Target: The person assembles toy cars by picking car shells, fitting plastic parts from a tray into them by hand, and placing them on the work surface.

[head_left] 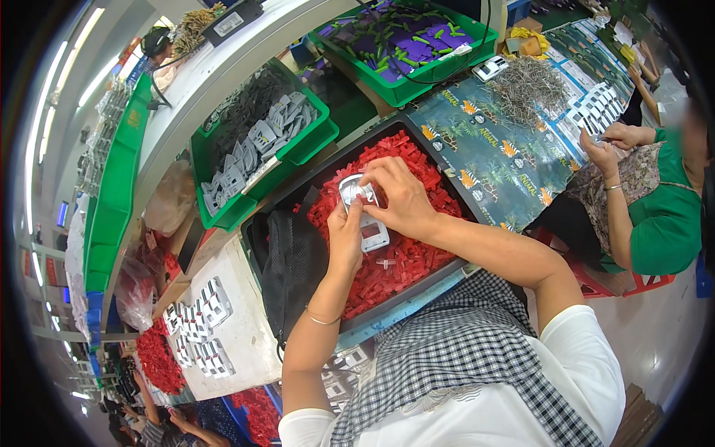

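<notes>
Over a black tray [406,293] heaped with small red plastic pieces [417,264], both my hands hold one white toy car shell [377,243]. My left hand [345,237] grips its near left side, thumb on top. Bent over the upper end is my right hand [404,200], its fingertips closed on the shell's far part. A bit of red shows in the shell under the fingertips, but its shape is mostly hidden. A small clear plastic piece [386,262] lies on the red heap just below the shell.
A black mesh bag [292,264] sits at the tray's left. Rows of white car shells [197,324] stand on the left board. Green bins hold grey parts [264,138] and purple-green parts [402,45]. At right, a co-worker [648,194] sits by metal pins [529,89].
</notes>
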### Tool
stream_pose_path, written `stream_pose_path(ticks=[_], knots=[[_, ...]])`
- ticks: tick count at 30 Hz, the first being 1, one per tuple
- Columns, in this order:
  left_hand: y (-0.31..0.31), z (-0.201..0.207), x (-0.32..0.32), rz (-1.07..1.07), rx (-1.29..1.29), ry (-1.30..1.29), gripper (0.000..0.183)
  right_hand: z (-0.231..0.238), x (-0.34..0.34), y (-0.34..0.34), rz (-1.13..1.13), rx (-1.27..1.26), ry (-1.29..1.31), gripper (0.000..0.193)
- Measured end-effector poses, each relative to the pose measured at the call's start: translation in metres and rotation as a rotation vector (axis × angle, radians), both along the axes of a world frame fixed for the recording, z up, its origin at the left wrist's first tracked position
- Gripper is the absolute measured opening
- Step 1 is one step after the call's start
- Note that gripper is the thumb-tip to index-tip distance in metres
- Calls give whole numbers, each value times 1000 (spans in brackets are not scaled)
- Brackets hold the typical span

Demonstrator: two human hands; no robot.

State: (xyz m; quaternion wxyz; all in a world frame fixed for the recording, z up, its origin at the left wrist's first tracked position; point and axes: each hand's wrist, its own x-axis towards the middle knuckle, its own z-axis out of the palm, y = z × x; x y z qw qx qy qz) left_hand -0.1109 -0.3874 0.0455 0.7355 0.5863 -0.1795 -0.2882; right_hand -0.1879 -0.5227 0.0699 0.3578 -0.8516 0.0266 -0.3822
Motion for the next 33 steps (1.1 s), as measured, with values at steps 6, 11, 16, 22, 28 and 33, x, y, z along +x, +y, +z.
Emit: stream_pose_path(ticks=[6,11,16,22,28,33], knots=[[0,0,2,10,57,-84,23,-2,4,-3,152,399,124,46],[0,-3,1,2,176,-309,23,-13,7,-6,198,515,189,42],[3,1,0,6,217,-328,23,-13,8,-5,229,593,189,41],[2,9,-6,15,247,-453,24,-11,3,-7,255,664,211,40],[-6,11,-4,11,345,-462,23,-13,4,-15,260,698,253,36],[5,14,4,86,336,-551,21,-21,24,-2,271,610,147,38]])
